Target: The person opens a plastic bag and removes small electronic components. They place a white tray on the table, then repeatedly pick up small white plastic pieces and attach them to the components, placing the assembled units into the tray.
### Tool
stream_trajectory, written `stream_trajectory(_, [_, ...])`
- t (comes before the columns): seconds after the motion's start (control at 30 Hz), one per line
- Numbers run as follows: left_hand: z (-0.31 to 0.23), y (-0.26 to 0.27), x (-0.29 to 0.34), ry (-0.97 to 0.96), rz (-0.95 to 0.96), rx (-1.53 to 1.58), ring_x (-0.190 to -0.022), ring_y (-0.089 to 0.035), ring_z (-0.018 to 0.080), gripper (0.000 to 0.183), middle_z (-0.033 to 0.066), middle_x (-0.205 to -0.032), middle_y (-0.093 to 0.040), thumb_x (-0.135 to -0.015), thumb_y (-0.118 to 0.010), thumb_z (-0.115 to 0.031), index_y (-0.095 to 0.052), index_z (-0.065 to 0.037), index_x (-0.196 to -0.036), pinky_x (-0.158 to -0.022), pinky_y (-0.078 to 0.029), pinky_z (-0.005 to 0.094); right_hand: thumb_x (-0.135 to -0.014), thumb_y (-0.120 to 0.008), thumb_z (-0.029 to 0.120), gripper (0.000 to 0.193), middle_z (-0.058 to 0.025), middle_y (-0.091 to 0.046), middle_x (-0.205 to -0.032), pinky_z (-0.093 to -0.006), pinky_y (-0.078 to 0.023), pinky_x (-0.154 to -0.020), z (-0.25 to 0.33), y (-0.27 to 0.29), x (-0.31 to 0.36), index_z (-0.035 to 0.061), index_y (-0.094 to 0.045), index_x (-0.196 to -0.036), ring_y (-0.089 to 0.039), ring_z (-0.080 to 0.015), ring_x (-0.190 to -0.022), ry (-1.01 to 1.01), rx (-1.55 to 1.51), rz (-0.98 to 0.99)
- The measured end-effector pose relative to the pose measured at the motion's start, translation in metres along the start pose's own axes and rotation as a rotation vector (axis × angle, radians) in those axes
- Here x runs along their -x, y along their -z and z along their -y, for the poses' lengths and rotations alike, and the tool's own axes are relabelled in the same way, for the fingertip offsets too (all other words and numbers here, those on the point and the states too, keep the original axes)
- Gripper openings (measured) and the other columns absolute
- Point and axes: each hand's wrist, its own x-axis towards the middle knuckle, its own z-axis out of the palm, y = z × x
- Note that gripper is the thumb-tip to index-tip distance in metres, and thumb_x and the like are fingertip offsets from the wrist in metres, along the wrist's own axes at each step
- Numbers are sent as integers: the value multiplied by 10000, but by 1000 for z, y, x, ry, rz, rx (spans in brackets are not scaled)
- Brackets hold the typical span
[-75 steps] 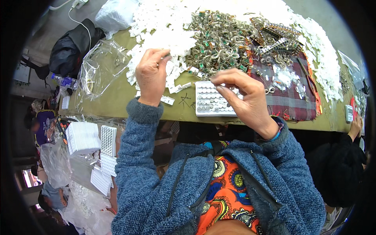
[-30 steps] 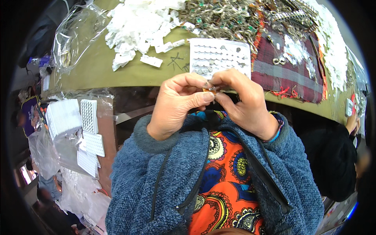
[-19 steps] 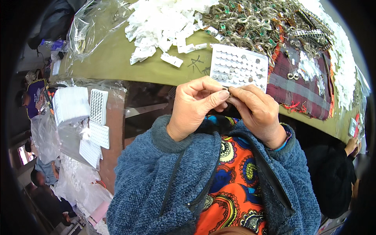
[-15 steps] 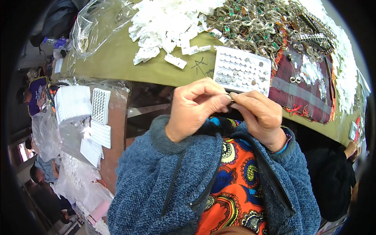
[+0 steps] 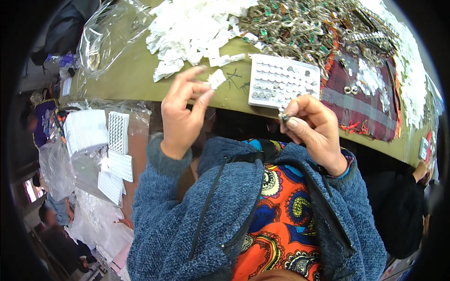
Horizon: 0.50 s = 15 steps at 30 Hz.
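Note:
My left hand (image 5: 183, 112) is raised over the table's front edge, fingers apart and slightly blurred, holding nothing that I can see. Its fingertips are close to a loose white tag (image 5: 216, 78); whether they touch it I cannot tell. Between thumb and fingers of my right hand (image 5: 316, 131) is a small dark metallic piece (image 5: 284, 117), too small to name exactly. Just beyond that hand lies a white tray (image 5: 255, 79) with rows of small round, silvery and white pieces.
A heap of white tags (image 5: 187, 33) covers the back. To its right is a tangled pile of metal jewellery (image 5: 300, 28), beside a plaid cloth (image 5: 340, 103). White ridged trays (image 5: 86, 129) are stacked on the left. Another person's dark sleeve (image 5: 398, 210) shows at right.
My hands have parted. The left moved left and opened, towards the loose white tag. The right stayed near the tray and keeps the small metallic piece.

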Motion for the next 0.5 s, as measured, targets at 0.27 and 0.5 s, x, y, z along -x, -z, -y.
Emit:
stream_trajectory(0.27, [-56, -40, 15, 506, 381, 964, -868, -652, 89, 360, 54, -1050, -672, -806, -768, 82, -667, 28, -1147, -760, -556, 230, -984, -605, 46, 109, -3, -613, -921, -205, -480, -677, -7, -15, -3, -9, -576, -1073, -568, -43, -796, 132, 35, 15])
stream_trajectory(0.5, [-62, -46, 23, 561, 313, 813, -771, -645, 85, 285, 71, -1010, -699, -857, -723, 68, -700, 37, -1140, -673, -560, 224, -963, -623, 31, 101, -18, -635, -921, -221, -516, -735, -13, -1, 6, -20, -609, -1049, -593, -54, -840, 83, 82, -124])
